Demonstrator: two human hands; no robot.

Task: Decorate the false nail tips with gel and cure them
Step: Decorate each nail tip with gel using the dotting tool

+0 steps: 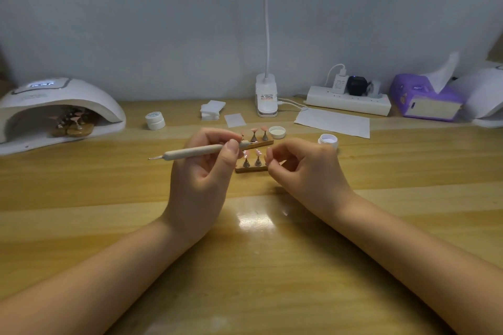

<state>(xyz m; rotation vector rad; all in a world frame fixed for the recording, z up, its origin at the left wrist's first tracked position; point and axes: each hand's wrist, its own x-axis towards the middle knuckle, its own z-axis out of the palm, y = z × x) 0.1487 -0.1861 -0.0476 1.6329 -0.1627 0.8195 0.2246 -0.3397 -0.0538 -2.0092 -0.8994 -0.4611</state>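
Observation:
My left hand (202, 171) pinches a beige dotting pen (194, 152) that lies level, its metal tip pointing left. Just behind my hands, two wooden holders (251, 169) carry pink nail tips (255, 130) on small stands. My right hand (302, 168) hovers over the right end of the near holder with fingers loosely curled and nothing visible in them. An open gel jar (328, 140) stands to the right, its lid (277, 132) beside the far holder. The white curing lamp (54, 106) at the left shelters another holder with nail tips (72, 124).
A closed white jar (155, 120), a stack of white pads (212, 109) and a paper sheet (333, 122) lie behind. A clip lamp (266, 98), a power strip (348, 100), a purple tissue box (424, 98) and a second lamp (487, 95) line the wall.

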